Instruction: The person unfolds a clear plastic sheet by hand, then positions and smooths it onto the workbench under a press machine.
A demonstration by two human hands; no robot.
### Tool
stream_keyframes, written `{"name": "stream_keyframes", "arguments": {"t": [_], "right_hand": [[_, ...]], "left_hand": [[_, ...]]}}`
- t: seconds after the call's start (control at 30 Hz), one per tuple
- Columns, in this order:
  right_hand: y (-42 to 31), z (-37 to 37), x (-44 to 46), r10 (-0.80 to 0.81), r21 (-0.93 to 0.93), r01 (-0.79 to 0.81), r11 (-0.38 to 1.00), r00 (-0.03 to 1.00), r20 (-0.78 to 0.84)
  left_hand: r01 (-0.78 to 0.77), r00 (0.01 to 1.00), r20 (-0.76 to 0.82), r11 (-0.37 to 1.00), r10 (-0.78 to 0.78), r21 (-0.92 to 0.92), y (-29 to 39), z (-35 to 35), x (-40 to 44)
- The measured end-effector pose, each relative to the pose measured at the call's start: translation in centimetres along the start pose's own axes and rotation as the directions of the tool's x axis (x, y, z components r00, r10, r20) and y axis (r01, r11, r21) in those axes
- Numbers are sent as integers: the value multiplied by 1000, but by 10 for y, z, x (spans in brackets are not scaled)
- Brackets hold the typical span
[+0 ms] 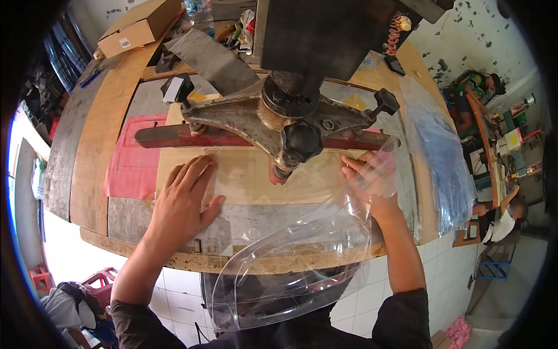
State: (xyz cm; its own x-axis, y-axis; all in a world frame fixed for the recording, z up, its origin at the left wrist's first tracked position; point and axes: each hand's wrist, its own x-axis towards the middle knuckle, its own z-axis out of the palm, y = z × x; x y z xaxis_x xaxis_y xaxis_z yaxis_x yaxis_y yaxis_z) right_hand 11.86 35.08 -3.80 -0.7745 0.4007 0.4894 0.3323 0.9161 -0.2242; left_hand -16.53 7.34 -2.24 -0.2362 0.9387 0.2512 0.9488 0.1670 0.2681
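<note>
My left hand [189, 195] rests palm down with its fingers stretched out and thumb apart, at the left edge of clear plastic on a tan board [261, 195]. A clear plastic sheet [296, 250] bulges from the board over the table's front edge towards my lap. My right hand [371, 177] is seen partly through this plastic, its fingers bent round the sheet near the board's right end. Just beyond both hands, a long press bar [221, 137] hangs under a metal head [250, 116] with black knobs. Any gap under the bar is hard to judge.
A pink-red sheet [132, 160] lies left of the board. A pile of clear plastic sheets [444, 168] hangs over the table's right side. A cardboard box [139, 29] and a bottle [199, 14] stand at the back. Two people [474, 87] are at the right.
</note>
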Motion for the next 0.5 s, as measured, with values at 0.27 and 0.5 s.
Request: {"name": "stream_keyframes", "arguments": {"t": [0.27,0.5], "right_hand": [[2,3,0,27,35,-26,999,1000,-11],[-1,1,2,39,-14,-39,999,999,35]], "left_hand": [[-9,1000,-28,1000,9,7,0,1,-1],[-20,999,-49,1000,21,18,-3,4,-3]]}}
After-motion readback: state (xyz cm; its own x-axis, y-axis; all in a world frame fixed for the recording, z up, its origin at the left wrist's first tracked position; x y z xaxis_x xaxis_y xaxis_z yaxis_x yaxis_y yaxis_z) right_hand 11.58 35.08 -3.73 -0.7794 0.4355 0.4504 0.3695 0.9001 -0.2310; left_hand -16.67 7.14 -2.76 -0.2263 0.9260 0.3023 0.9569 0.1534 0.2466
